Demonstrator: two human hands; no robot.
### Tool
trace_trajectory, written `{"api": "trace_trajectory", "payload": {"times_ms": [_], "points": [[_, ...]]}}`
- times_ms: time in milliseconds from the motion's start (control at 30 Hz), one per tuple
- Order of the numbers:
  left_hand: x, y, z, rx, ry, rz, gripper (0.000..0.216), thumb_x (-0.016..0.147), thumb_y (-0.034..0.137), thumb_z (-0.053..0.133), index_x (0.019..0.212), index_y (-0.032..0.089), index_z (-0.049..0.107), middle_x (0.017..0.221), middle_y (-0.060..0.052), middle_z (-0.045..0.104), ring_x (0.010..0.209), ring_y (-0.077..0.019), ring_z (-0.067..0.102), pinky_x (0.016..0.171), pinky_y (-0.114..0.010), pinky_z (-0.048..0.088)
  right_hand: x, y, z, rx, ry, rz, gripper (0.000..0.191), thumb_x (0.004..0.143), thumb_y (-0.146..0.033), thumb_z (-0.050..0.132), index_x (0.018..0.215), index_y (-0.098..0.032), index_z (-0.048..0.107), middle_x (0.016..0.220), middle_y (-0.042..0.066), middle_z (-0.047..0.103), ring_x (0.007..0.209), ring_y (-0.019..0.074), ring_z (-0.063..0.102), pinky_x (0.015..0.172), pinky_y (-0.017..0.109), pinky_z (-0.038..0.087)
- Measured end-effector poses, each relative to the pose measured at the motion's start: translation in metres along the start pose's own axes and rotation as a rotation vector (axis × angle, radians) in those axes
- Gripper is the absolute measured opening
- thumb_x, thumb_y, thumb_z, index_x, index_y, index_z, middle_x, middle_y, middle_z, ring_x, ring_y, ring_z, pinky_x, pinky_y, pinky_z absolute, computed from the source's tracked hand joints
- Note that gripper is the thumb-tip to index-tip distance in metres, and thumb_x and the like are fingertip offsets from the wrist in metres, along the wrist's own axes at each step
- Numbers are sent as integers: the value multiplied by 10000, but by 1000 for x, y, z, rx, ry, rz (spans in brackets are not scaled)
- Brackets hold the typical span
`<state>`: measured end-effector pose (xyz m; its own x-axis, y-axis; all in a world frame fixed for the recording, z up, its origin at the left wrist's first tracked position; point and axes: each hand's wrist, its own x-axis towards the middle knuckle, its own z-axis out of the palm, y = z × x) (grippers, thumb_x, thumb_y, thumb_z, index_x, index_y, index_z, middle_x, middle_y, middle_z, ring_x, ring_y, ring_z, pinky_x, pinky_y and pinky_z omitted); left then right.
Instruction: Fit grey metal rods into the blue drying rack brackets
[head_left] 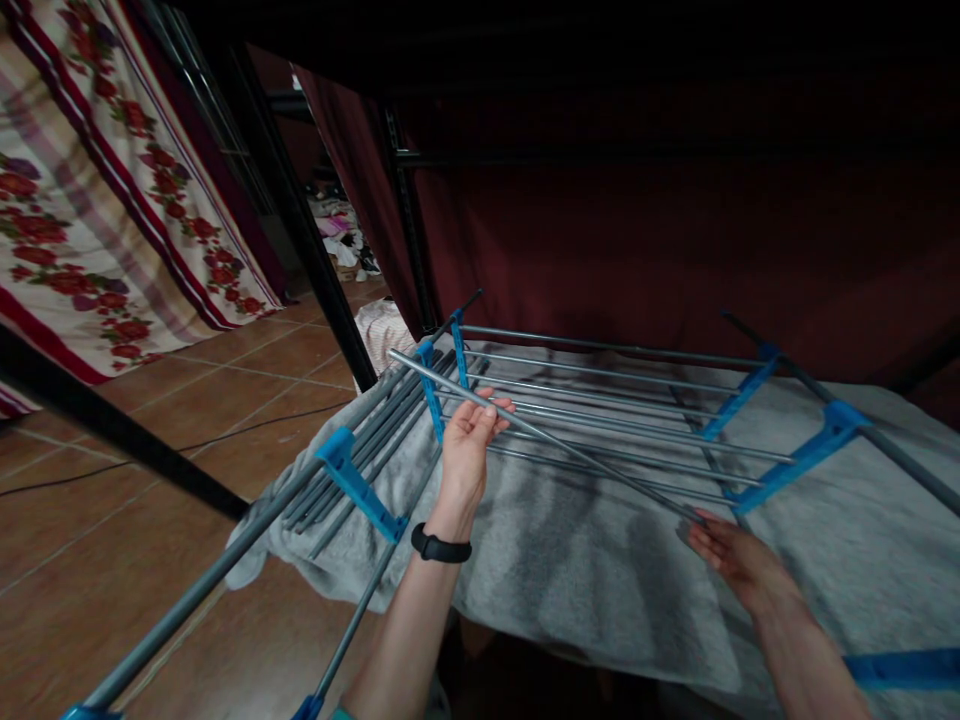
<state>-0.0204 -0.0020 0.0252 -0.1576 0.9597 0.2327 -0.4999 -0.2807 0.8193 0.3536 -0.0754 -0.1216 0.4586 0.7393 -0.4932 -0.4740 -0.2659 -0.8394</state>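
Note:
A grey metal rod (570, 448) runs diagonally above a drying rack (622, 400) of grey bars and blue plastic connectors lying on a grey blanket (585, 560). My left hand (466, 445), with a black band on the wrist, is closed around the rod near its upper left part. My right hand (731, 555) grips the rod's lower right end with its fingers curled. A loose rack section with blue connectors (360, 485) hangs off the blanket's left edge toward the floor.
Brown tiled floor (150, 480) lies to the left, crossed by a black bed-frame post (300, 210) and a black rail. A floral curtain (97, 200) hangs at far left. Dark red fabric (675, 240) backs the bunk. Clothes lie on the floor in the distance.

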Motion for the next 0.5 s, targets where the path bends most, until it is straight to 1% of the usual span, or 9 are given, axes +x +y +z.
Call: {"api": "trace_trajectory", "payload": {"times_ms": [67, 167, 233, 300, 400, 500], "points": [[0, 0, 0, 12, 3, 5, 350, 776, 270, 707, 1097, 163, 617, 946, -78, 719, 896, -173, 677, 781, -276, 503, -7, 1, 7, -108, -63, -42, 273, 646, -77, 617, 900, -165, 668, 786, 63, 682, 679, 161, 661, 632, 270, 598], [1, -1, 0, 25, 13, 6, 352, 777, 276, 706, 1099, 163, 621, 941, -78, 720, 885, -170, 676, 774, -273, 501, -12, 4, 13, -262, -115, -132, 344, 584, -132, 667, 925, -175, 682, 820, 46, 703, 731, 160, 664, 702, 252, 578], [0, -2, -1, 33, 18, 2, 361, 774, 283, 709, 1104, 164, 624, 939, -77, 720, 877, -168, 675, 769, -272, 500, -13, 8, 17, -385, -157, -200, 372, 574, -202, 691, 945, -180, 677, 845, 39, 708, 761, 169, 661, 714, 263, 564], [0, -3, -1, 43, 18, -3, 374, 768, 290, 715, 1109, 163, 625, 938, -79, 720, 879, -169, 674, 767, -271, 498, -14, 12, 22, -529, -213, -262, 398, 592, -295, 690, 972, -178, 665, 861, 41, 706, 748, 181, 651, 690, 292, 551], [0, -5, 0, 61, 7, -4, 402, 759, 312, 723, 1118, 162, 625, 952, -89, 721, 900, -180, 674, 771, -278, 495, -20, 20, 34, -750, -287, -345, 404, 657, -414, 640, 987, -182, 656, 803, 32, 691, 690, 185, 623, 644, 312, 519], [-2, -7, 3, 86, -13, -7, 406, 761, 334, 717, 1117, 161, 626, 972, -94, 719, 904, -188, 675, 784, -293, 494, -35, 28, 52, -882, -398, -437, 360, 720, -472, 573, 928, -190, 657, 741, 18, 662, 670, 182, 600, 635, 309, 489]]}}
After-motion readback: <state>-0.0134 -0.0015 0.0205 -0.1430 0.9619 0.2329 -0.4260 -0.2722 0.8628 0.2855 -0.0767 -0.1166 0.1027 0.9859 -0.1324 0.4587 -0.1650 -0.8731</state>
